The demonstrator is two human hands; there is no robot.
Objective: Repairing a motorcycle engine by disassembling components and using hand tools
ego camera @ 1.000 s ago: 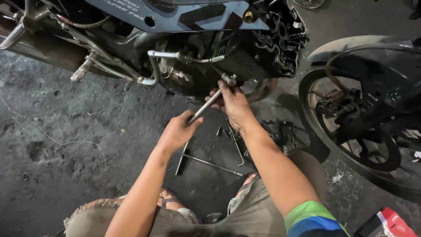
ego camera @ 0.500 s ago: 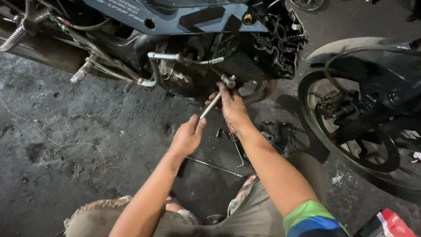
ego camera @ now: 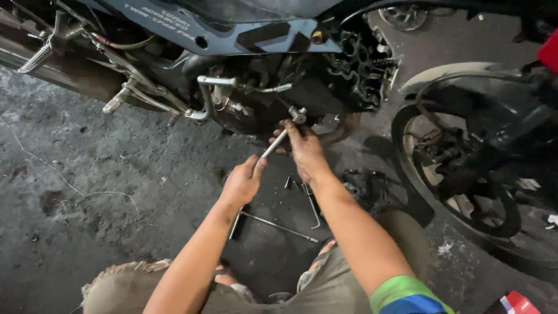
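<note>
left hand [ego camera: 243, 183]: arm outstretched, grip closed | right hand [ego camera: 303, 151]: extended further, fingers curled

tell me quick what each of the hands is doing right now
Left hand: closed on the lower end of the metal wrench.
Right hand: closed around the wrench's upper part, by the motorcycle engine.

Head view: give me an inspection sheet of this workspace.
Surface: rough, stained concrete floor.
Job's things: metal wrench reaching the motorcycle engine.
Clutter: T-handle wrench and small parts on the floor; red box at bottom right.
Hands: left hand grips the wrench's lower end; right hand holds its upper part by the engine.
Cables: thin wire on the floor.
Surroundings: front wheel at right; footpeg at upper left.
</note>
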